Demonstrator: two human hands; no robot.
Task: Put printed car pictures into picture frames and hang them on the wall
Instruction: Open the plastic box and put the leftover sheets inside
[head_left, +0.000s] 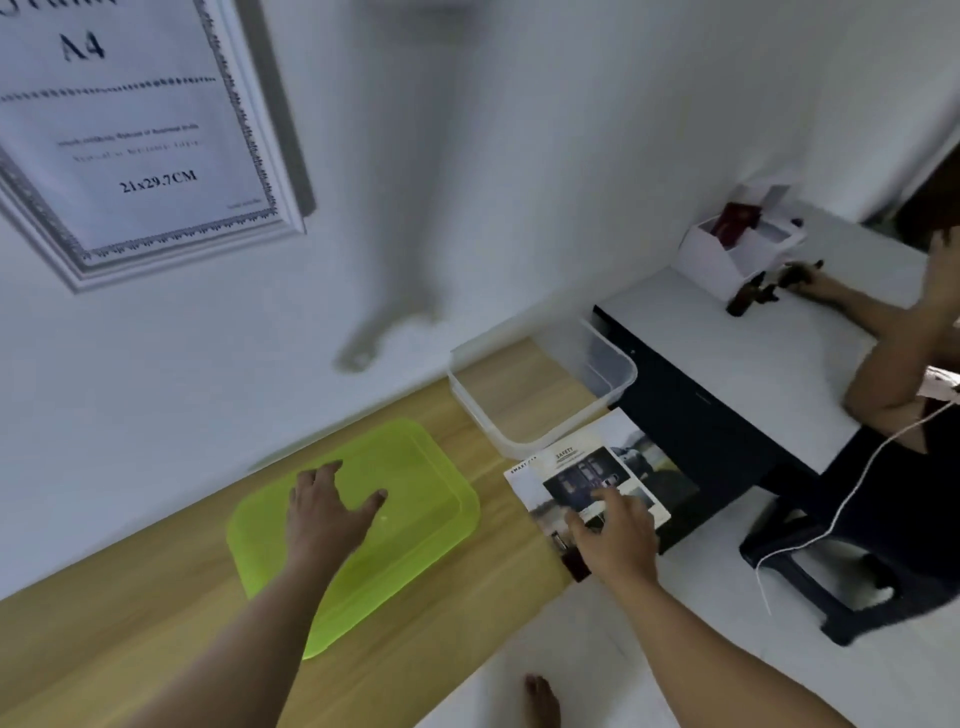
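Observation:
A white picture frame (156, 156) hangs on the wall at the upper left, holding a sheet marked A4. A loose stack of printed car pictures (597, 467) lies at the right end of the wooden table (130, 639). My right hand (618, 540) rests on the stack's near part with fingers spread. My left hand (324, 512) lies flat and open on a green plastic lid (415, 499) on the table.
A clear plastic bin (613, 364) stands past the pictures against the wall. To the right, another person (904, 374) sits at a white desk (753, 353) with a white box (727, 254) and dark bottles. A dark stool (810, 582) stands below it.

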